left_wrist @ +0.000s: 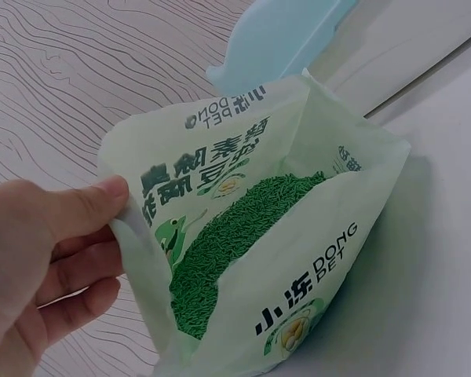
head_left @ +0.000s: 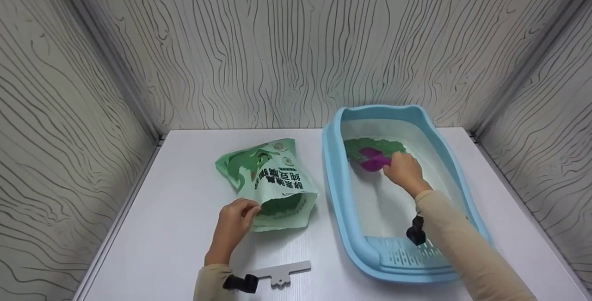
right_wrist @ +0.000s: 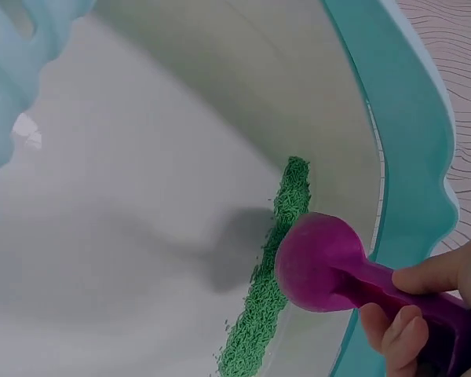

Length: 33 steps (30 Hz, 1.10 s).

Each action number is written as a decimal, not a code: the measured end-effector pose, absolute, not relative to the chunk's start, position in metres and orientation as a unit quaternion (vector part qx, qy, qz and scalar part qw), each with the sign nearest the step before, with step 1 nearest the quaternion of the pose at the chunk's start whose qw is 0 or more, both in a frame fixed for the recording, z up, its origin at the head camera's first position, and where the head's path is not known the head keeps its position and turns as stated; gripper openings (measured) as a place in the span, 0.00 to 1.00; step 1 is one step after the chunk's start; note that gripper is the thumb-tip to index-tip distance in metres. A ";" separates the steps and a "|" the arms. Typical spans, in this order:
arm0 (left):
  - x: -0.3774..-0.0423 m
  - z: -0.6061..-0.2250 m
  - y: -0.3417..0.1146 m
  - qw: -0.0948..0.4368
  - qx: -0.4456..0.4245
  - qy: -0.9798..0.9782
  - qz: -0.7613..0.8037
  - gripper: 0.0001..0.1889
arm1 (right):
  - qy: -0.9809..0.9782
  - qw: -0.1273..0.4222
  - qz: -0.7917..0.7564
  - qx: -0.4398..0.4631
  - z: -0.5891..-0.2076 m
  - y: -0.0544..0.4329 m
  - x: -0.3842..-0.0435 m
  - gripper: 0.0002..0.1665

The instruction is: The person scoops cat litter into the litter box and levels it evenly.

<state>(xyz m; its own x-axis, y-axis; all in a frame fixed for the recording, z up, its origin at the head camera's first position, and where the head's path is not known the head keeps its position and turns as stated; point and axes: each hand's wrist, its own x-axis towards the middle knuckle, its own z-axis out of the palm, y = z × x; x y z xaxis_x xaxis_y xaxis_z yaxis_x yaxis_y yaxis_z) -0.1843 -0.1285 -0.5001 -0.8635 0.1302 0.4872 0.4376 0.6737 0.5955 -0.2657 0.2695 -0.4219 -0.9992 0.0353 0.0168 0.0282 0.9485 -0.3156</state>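
My left hand (head_left: 233, 221) pinches the mouth edge of a light green bag (head_left: 277, 171), which leans open toward me. Inside the bag, green cat litter pellets (left_wrist: 251, 228) show in the left wrist view. My right hand (head_left: 403, 171) grips the handle of a purple scoop (head_left: 372, 160) inside a blue litter box (head_left: 335, 190). The scoop's round bowl overlaps a strip of green pellets (right_wrist: 255, 322) piled along the far end of the box. The right wrist view shows the bowl's outer side; what it contains is hidden.
A grey bag clip (head_left: 282, 273) lies on the white table (head_left: 175, 227), close to my left sleeve. The litter box has a slotted step (head_left: 407, 252) at its near end. Wood-patterned panels (head_left: 277, 46) stand behind and at both sides.
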 end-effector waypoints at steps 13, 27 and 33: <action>-0.182 -0.499 -0.128 0.193 -0.144 -0.896 -0.373 0.03 | -0.986 0.009 0.158 -0.047 -0.420 0.311 -0.254 0.14; -0.182 -0.499 -0.126 0.182 -0.130 -0.897 -0.382 0.05 | -0.988 -0.003 0.136 -0.077 -0.420 0.339 -0.250 0.11; -0.183 -0.500 -0.126 0.196 -0.137 -0.893 -0.380 0.03 | -0.990 0.015 0.114 -0.082 -0.420 0.344 -0.254 0.09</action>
<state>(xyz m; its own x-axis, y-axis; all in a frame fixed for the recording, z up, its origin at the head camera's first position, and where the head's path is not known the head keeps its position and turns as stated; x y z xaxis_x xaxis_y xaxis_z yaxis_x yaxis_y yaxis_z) -0.1833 -0.1263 -0.4997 -0.8852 0.0956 0.4552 0.3943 0.6735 0.6252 -0.2535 0.3440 -0.4195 -0.9860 0.1663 0.0109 0.1596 0.9606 -0.2275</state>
